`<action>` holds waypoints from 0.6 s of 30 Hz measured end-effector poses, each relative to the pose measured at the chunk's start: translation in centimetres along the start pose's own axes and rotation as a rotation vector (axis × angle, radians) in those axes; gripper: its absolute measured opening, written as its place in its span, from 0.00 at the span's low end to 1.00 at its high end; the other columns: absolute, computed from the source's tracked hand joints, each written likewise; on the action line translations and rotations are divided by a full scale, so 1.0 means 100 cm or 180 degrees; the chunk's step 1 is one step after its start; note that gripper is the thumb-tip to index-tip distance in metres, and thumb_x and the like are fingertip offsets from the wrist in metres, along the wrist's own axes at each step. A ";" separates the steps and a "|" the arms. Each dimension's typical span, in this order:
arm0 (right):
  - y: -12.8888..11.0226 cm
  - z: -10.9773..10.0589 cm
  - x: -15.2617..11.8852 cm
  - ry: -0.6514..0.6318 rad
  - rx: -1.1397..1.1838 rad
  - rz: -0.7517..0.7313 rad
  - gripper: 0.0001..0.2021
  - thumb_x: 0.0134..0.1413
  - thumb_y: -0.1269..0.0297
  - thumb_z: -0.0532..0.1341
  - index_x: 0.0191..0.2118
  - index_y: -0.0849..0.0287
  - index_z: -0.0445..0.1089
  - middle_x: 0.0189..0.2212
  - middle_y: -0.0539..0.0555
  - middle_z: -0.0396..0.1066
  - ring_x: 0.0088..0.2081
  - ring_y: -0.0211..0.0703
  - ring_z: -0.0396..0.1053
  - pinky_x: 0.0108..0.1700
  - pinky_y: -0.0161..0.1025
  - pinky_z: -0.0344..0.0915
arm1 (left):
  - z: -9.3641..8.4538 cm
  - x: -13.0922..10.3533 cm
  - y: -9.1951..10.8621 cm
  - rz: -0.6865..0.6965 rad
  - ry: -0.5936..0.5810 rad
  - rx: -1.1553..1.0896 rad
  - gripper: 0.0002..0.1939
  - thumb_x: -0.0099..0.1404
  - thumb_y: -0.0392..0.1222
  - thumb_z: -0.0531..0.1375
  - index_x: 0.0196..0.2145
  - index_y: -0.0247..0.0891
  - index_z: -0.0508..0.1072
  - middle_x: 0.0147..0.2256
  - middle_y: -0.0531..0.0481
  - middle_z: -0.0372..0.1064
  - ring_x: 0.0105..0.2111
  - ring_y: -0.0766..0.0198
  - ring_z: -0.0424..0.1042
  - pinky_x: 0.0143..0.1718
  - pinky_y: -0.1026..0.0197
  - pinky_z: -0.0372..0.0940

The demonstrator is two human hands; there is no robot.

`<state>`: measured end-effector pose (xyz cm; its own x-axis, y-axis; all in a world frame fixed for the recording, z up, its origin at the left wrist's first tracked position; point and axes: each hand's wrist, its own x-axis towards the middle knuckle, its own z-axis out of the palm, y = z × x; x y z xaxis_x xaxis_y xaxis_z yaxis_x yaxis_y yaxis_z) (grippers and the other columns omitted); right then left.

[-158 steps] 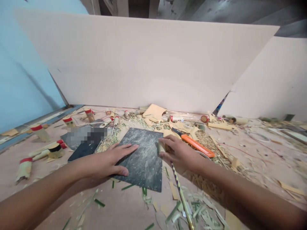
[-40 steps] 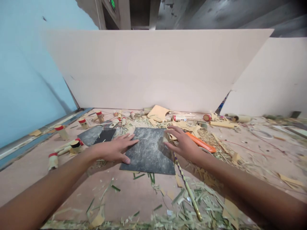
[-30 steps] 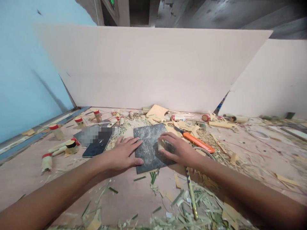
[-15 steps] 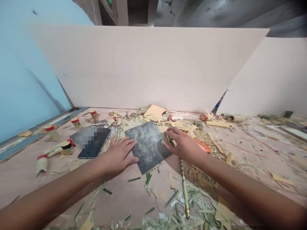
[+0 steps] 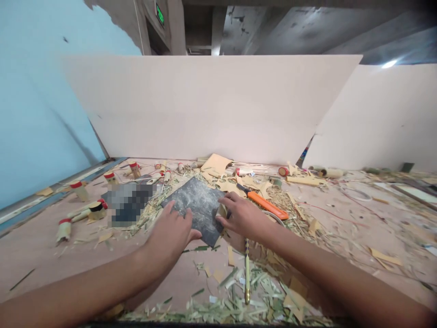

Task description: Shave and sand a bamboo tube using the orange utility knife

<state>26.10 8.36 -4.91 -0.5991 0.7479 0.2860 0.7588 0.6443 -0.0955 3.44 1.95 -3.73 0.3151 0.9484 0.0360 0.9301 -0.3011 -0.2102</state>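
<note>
A dark grey square sheet (image 5: 201, 200), dusted with pale powder like used sandpaper, lies on the work surface in front of me. My left hand (image 5: 172, 228) rests at its near left edge, fingers spread and thumb out. My right hand (image 5: 241, 214) is over the sheet's right side, with fingers and thumb closed round a short pale bamboo piece (image 5: 222, 211). Part of that piece is hidden by the fingers. Just beyond the right hand lies an orange utility knife (image 5: 268, 204). A patterned pencil (image 5: 247, 273) points towards me below the right wrist.
Red-topped bamboo pieces (image 5: 79, 191) stand and lie at the left, near a partly blurred dark phone-like object (image 5: 128, 212). Green and tan shavings (image 5: 252, 291) litter the surface. A white board (image 5: 218, 109) stands across the back, beside a blue wall (image 5: 30, 105).
My right hand has shifted left over the sheet with the bamboo piece, showing more of the orange knife. The sheet has turned slightly, and the camera view has tilted up.
</note>
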 end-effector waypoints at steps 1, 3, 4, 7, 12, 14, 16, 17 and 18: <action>0.001 0.003 0.000 -0.0007 0.0012 -0.0003 0.21 0.63 0.56 0.65 0.58 0.58 0.72 0.53 0.62 0.72 0.47 0.52 0.76 0.48 0.43 0.70 | -0.002 0.002 0.001 0.0005 -0.0039 -0.0098 0.36 0.73 0.61 0.57 0.61 0.22 0.73 0.39 0.28 0.81 0.46 0.37 0.79 0.66 0.37 0.49; 0.002 0.008 0.001 -0.0019 0.0042 0.0009 0.19 0.61 0.57 0.66 0.54 0.59 0.74 0.50 0.62 0.74 0.45 0.54 0.76 0.47 0.44 0.70 | -0.005 0.010 -0.003 0.0170 -0.0090 -0.0469 0.34 0.74 0.55 0.58 0.66 0.23 0.67 0.47 0.26 0.79 0.53 0.35 0.75 0.67 0.36 0.48; 0.003 0.011 0.002 -0.0021 0.0065 0.0014 0.17 0.61 0.57 0.67 0.52 0.59 0.75 0.49 0.62 0.75 0.45 0.54 0.76 0.46 0.45 0.70 | -0.005 0.016 -0.008 0.0349 -0.0139 -0.0626 0.33 0.74 0.53 0.58 0.68 0.28 0.65 0.56 0.28 0.75 0.60 0.37 0.70 0.67 0.38 0.50; 0.005 0.016 0.005 0.0004 0.0174 0.0034 0.14 0.61 0.57 0.67 0.48 0.59 0.76 0.48 0.61 0.75 0.44 0.52 0.75 0.47 0.44 0.69 | 0.005 0.035 -0.029 0.0727 -0.0487 -0.0893 0.45 0.68 0.64 0.61 0.73 0.41 0.55 0.73 0.38 0.48 0.72 0.42 0.51 0.68 0.46 0.53; -0.008 0.018 -0.002 0.0048 0.0357 0.0037 0.12 0.64 0.59 0.65 0.49 0.59 0.75 0.48 0.61 0.74 0.49 0.52 0.73 0.52 0.45 0.68 | 0.033 0.044 -0.049 0.0850 -0.0876 -0.1158 0.47 0.69 0.76 0.43 0.76 0.50 0.41 0.76 0.44 0.31 0.74 0.38 0.35 0.70 0.35 0.44; -0.017 0.016 -0.009 -0.0006 0.0447 -0.0070 0.12 0.64 0.60 0.64 0.50 0.59 0.75 0.47 0.60 0.74 0.49 0.51 0.72 0.52 0.44 0.69 | 0.038 0.041 -0.049 0.0807 -0.0926 -0.1246 0.47 0.69 0.77 0.40 0.76 0.51 0.38 0.76 0.46 0.27 0.75 0.40 0.31 0.71 0.34 0.39; -0.022 0.014 -0.015 -0.0114 0.0618 -0.0316 0.13 0.61 0.60 0.66 0.49 0.57 0.75 0.46 0.58 0.73 0.47 0.49 0.72 0.50 0.43 0.70 | 0.039 0.039 -0.048 0.0773 -0.0986 -0.1312 0.47 0.69 0.77 0.39 0.76 0.52 0.36 0.76 0.47 0.25 0.75 0.42 0.29 0.72 0.35 0.35; -0.022 0.012 -0.016 -0.0141 0.0705 -0.0383 0.12 0.60 0.60 0.67 0.48 0.56 0.76 0.46 0.58 0.73 0.45 0.48 0.72 0.49 0.42 0.70 | 0.039 0.039 -0.047 0.0764 -0.1010 -0.1327 0.47 0.69 0.78 0.38 0.76 0.52 0.36 0.76 0.48 0.25 0.75 0.43 0.28 0.72 0.35 0.35; -0.021 0.011 -0.017 -0.0131 0.0764 -0.0371 0.11 0.59 0.61 0.68 0.47 0.56 0.76 0.45 0.57 0.73 0.44 0.47 0.72 0.48 0.42 0.70 | 0.040 0.039 -0.047 0.0751 -0.1026 -0.1340 0.48 0.68 0.78 0.38 0.76 0.52 0.36 0.76 0.48 0.24 0.75 0.43 0.28 0.72 0.35 0.34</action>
<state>25.28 5.91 -6.25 -0.6924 0.6692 0.2697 0.6048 0.7422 -0.2888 -0.40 7.47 -6.49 0.5112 0.8134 -0.2778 0.8573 -0.4593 0.2326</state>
